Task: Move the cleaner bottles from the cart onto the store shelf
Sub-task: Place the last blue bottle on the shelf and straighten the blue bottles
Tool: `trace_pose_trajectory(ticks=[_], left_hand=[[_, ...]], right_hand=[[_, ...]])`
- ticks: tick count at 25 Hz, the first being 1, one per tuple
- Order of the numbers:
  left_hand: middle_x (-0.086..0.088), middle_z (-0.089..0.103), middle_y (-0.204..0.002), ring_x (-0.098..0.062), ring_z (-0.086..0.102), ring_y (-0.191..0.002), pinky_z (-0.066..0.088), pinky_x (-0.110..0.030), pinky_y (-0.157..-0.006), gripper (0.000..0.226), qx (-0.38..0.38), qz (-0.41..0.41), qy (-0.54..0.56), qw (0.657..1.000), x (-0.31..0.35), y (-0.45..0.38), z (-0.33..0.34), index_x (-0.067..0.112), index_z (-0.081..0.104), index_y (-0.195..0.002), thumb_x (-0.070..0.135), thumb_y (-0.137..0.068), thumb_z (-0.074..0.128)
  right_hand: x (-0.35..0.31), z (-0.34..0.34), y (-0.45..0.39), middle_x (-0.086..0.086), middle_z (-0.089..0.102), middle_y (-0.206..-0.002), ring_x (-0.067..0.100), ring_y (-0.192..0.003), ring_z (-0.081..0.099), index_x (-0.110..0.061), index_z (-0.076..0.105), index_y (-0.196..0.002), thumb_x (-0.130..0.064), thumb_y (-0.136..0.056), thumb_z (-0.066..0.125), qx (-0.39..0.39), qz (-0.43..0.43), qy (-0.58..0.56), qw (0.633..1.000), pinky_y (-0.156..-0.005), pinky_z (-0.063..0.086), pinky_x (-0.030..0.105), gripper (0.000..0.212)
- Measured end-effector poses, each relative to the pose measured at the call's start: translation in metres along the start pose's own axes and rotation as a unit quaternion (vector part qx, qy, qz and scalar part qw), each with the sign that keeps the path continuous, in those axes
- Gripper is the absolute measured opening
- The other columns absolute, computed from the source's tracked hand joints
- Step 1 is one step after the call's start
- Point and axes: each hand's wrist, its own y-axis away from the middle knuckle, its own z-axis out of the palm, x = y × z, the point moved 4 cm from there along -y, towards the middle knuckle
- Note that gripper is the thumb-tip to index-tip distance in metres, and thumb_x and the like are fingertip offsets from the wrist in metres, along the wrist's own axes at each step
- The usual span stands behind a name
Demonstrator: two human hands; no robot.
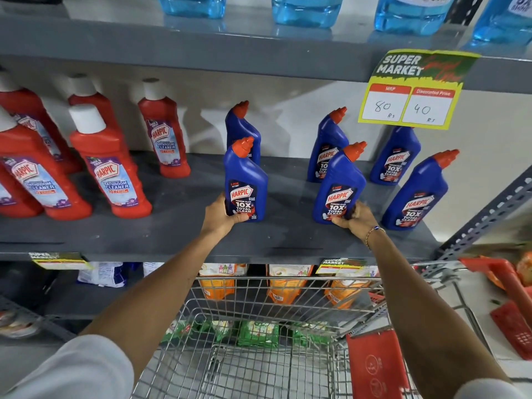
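Two blue Harpic bottles with orange caps stand upright near the front of the grey shelf [172,234]. My left hand [220,216] grips the base of the left blue bottle [244,180]. My right hand [355,218] holds the base of the right blue bottle [339,185]. Several more blue bottles stand behind and to the right, one at the far right [417,194]. The wire cart [273,312] sits below my arms, and I see no bottles in it.
Red Harpic bathroom cleaner bottles [109,168] fill the shelf's left side. A yellow price tag [411,90] hangs from the upper shelf, which carries blue liquid bottles [306,10]. Orange pouches [288,283] sit on the lower shelf. A red cart seat flap [377,367] is at right.
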Motion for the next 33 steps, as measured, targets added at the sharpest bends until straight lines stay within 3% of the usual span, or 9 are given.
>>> trace_pose_trajectory(ticks=[4,14,20,24,27,29,31,33], left_hand=[[-0.009,0.066,-0.115,-0.025,0.062,-0.106,0.048,-0.041,-0.098,0.06,-0.005,-0.002,0.006,1.0,0.0,0.0,0.001,0.013,0.051,-0.118,0.014,-0.066,0.08],[-0.009,0.066,-0.117,-0.025,0.061,-0.108,0.046,-0.043,-0.101,0.06,-0.008,0.0,0.001,1.0,0.002,0.0,0.0,0.014,0.051,-0.118,0.015,-0.066,0.08],[-0.009,0.066,-0.116,-0.025,0.062,-0.106,0.047,-0.047,-0.1,0.059,-0.013,-0.008,0.004,1.0,-0.005,-0.003,-0.004,0.016,0.052,-0.115,0.015,-0.064,0.081],[-0.009,0.066,-0.116,-0.026,0.062,-0.106,0.047,-0.045,-0.099,0.058,-0.002,-0.006,0.012,1.0,-0.006,-0.001,-0.008,0.015,0.052,-0.115,0.014,-0.065,0.081],[-0.01,0.066,-0.116,-0.026,0.062,-0.106,0.048,-0.04,-0.098,0.057,0.004,-0.002,0.014,1.0,-0.005,0.001,-0.007,0.013,0.052,-0.116,0.013,-0.066,0.08],[-0.01,0.066,-0.116,-0.026,0.062,-0.106,0.048,-0.039,-0.096,0.057,0.008,0.007,0.014,1.0,-0.004,0.003,-0.009,0.012,0.052,-0.116,0.013,-0.066,0.08],[-0.01,0.066,-0.115,-0.026,0.062,-0.105,0.047,-0.037,-0.094,0.056,0.006,0.015,0.01,1.0,-0.004,0.002,-0.011,0.011,0.053,-0.116,0.014,-0.066,0.08],[-0.01,0.066,-0.116,-0.026,0.061,-0.106,0.046,-0.035,-0.093,0.057,-0.006,0.015,0.009,1.0,-0.004,0.004,-0.013,0.011,0.052,-0.117,0.015,-0.067,0.08]], right_hand=[[0.003,0.002,-0.001,0.014,0.062,-0.115,0.024,-0.105,0.057,-0.004,0.051,-0.116,0.009,-0.065,0.073,-0.006,0.006,-0.027,1.0,-0.095,0.046,0.036,0.057],[-0.003,0.005,0.006,0.004,0.057,-0.108,0.016,-0.102,0.052,-0.003,0.048,-0.12,0.006,-0.068,0.073,-0.018,-0.009,-0.013,1.0,-0.094,0.043,0.032,0.059],[0.0,0.006,0.003,0.012,0.058,-0.119,0.02,-0.109,0.052,-0.006,0.045,-0.123,0.008,-0.069,0.07,-0.045,-0.008,-0.018,0.999,-0.098,0.043,0.036,0.061],[0.008,0.005,0.002,0.011,0.054,-0.123,0.027,-0.119,0.05,-0.005,0.036,-0.128,0.013,-0.065,0.071,-0.041,0.016,-0.063,0.997,-0.099,0.042,0.038,0.074],[0.014,0.008,0.019,0.004,0.046,-0.126,0.018,-0.12,0.045,-0.007,0.026,-0.135,0.009,-0.069,0.07,0.011,0.017,-0.07,0.997,-0.103,0.038,0.036,0.08],[0.017,0.013,0.043,0.005,0.049,-0.122,0.019,-0.115,0.048,-0.004,0.038,-0.127,0.004,-0.075,0.066,0.116,0.0,-0.027,0.993,-0.099,0.038,0.03,0.059],[0.013,0.024,0.071,0.015,0.06,-0.112,0.029,-0.105,0.058,-0.004,0.055,-0.106,0.004,-0.078,0.06,0.229,-0.019,0.011,0.973,-0.087,0.042,0.027,0.029],[-0.001,0.045,0.089,0.017,0.067,-0.1,0.032,-0.094,0.062,-0.006,0.064,-0.089,0.006,-0.078,0.055,0.269,-0.035,0.038,0.962,-0.078,0.042,0.024,0.019]])
